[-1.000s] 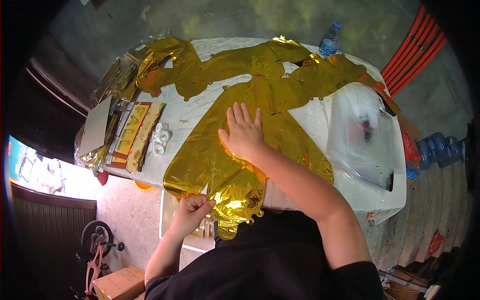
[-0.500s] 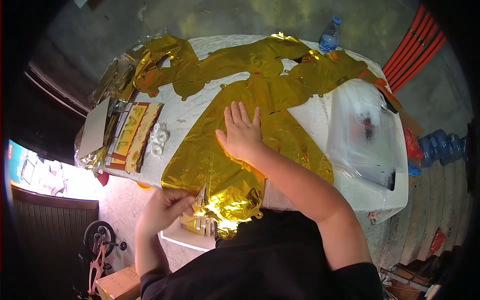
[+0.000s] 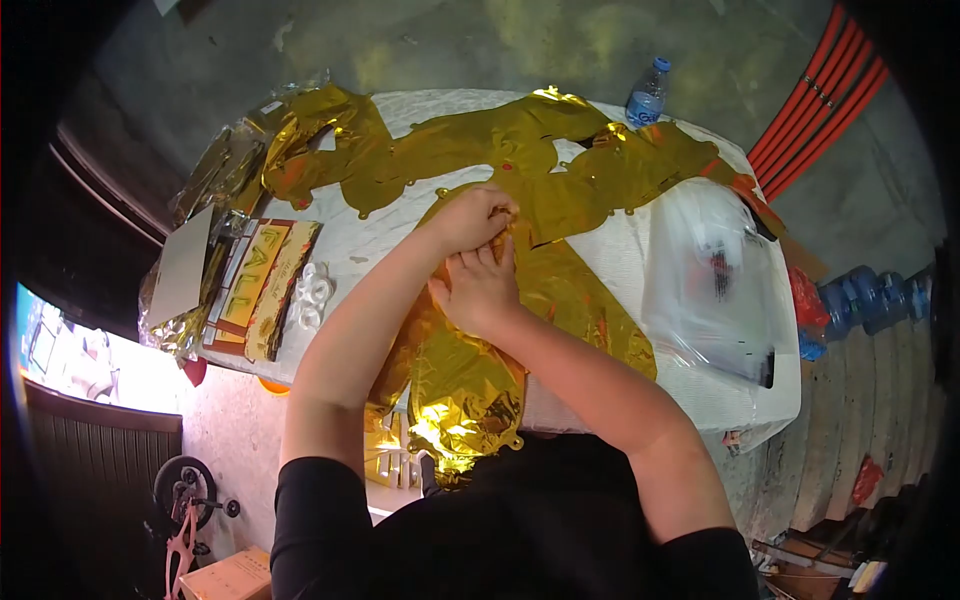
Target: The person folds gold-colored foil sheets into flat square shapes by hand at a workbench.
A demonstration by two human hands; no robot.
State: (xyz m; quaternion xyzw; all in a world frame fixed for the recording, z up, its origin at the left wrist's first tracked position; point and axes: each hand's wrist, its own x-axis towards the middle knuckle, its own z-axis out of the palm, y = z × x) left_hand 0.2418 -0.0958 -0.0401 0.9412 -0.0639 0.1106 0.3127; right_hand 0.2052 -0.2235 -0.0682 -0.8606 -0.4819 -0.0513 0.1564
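A flat gold foil balloon [image 3: 580,290] lies uninflated across the table, its near end hanging over the front edge towards my body. My left hand [image 3: 472,217] is on its upper middle part, fingers curled together in a pinch at the foil; the exact spot between the fingertips is hidden. Just below, my right hand [image 3: 480,292] rests palm down on the foil with its fingers extended, the fingertips close to the left hand. More flat gold foil pieces [image 3: 500,130] stretch along the far side of the table, joining this one near the middle.
On the left are a printed package [image 3: 255,285], a grey card [image 3: 182,265] and white ribbon rolls [image 3: 313,290]. Clear plastic bags [image 3: 710,285] lie on the right of the white-covered table [image 3: 590,410]. A water bottle [image 3: 648,95] stands at the far edge.
My left hand has moved up from the balloon's near lower edge to its upper middle, beside my right hand. The right hand has stayed nearly in place. The view has shifted slightly.
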